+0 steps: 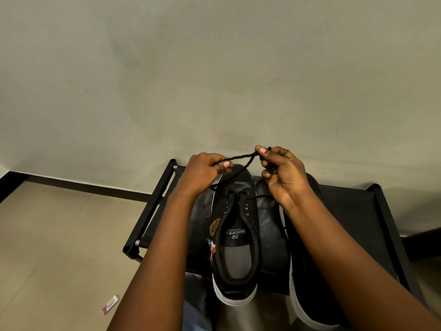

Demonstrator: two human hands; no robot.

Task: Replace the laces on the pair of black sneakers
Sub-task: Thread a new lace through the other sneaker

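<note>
Here the left hand (205, 167) and the right hand (279, 168) each pinch the black lace (241, 158) between thumb and fingers, holding a short stretch of it raised and fairly taut above the toe of the nearer sneaker (235, 235). From that stretch the lace drops to the lowest eyelets, where it appears already threaded; the upper eyelets look bare, so the lacing seems barely begun on this shoe. The sneaker sits upright with its toe toward the wall (214, 68), its white sole edge near the person and a printed insole showing in the opening. The second sneaker (307, 271) lies just beside it under the right forearm, mostly hidden, so its lacing cannot be judged. Both rest on a black shoe rack (155, 206) standing against the wall on a tiled floor (59, 235), where a small wrapper (110, 304) lies well apart. To do this step well, it would help to even the two lace ends before going further, keep the cord untwisted, and feed each tip through the next eyelet from the same side every time. Pulling too hard could drag one end short or tilt the shoe off the rack.
</note>
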